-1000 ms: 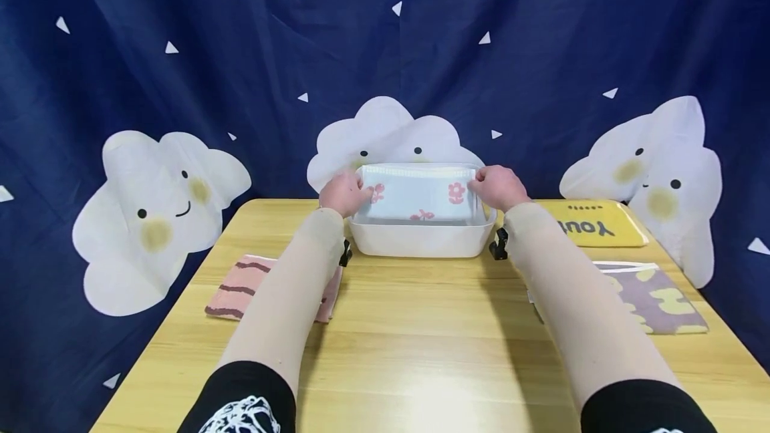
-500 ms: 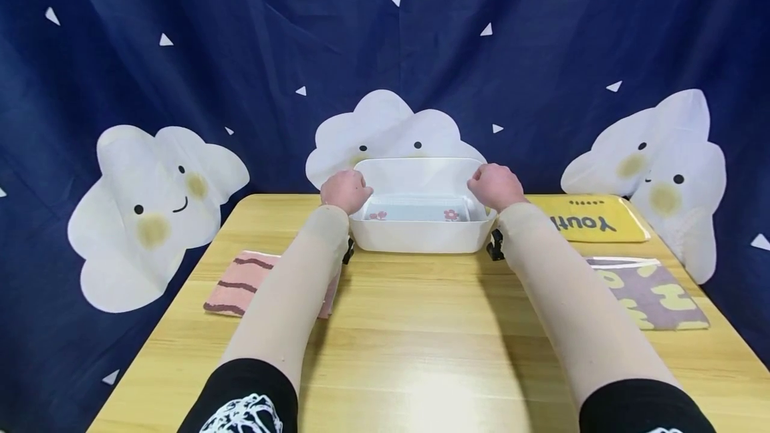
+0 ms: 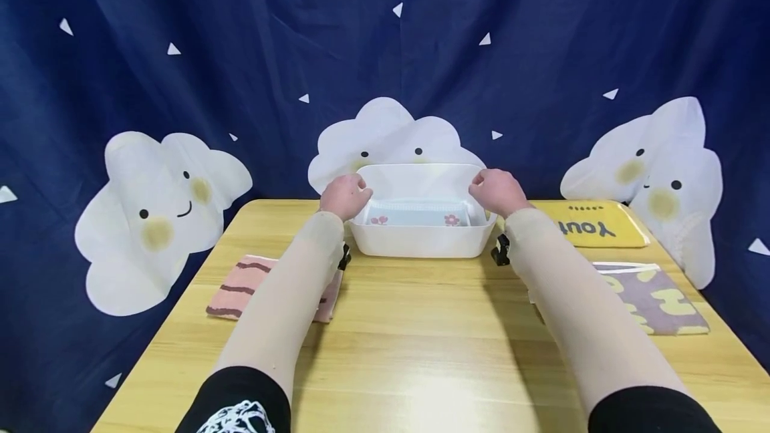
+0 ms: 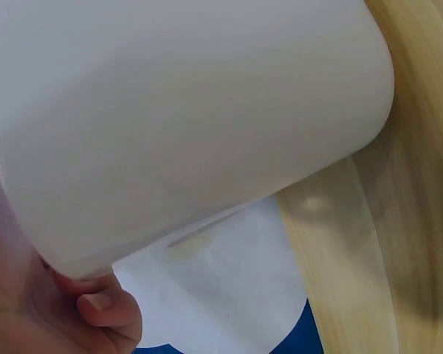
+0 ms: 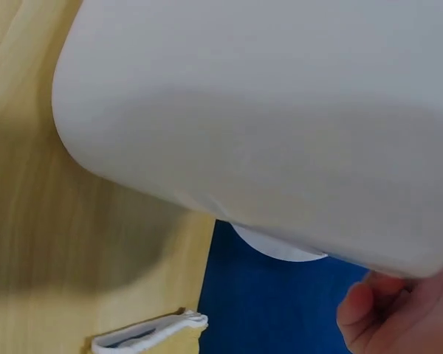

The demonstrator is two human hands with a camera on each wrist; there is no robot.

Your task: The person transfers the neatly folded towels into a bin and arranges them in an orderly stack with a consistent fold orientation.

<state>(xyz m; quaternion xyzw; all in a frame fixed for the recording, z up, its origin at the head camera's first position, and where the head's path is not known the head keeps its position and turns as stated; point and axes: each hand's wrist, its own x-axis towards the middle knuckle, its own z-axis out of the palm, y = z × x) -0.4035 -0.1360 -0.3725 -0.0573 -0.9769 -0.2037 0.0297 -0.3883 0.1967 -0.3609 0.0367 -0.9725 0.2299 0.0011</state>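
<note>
Between the left hand (image 3: 345,197) and the right hand (image 3: 499,192) sits a smooth white bin (image 3: 421,242), probably plastic, with rounded corners and flaring walls. Each hand is at one end of its rim, fingers bent inward; whether the fingertips pinch the rim cannot be told, and the wrist views show only curled fingers beside the bin's corners. Lower than both hands, inside the bin, lies a flat, pale blue cloth (image 3: 415,216) with pink flower motifs, its lower part hidden by the front wall.

Nearer the person than the left hand, partly under that forearm, a soft pink cloth (image 3: 243,289) shows wavy brown stripes. Just beyond the right hand's outer side lies a flat yellow cloth (image 3: 601,224) with dark lettering; nearer the person, a greyish-purple cloth (image 3: 668,299) bears blocky yellow shapes and a white edge. All rest on a glossy wood-grain counter (image 3: 433,339). Behind the hands hangs a creased navy curtain (image 3: 361,32) with white clouds (image 3: 385,132).
</note>
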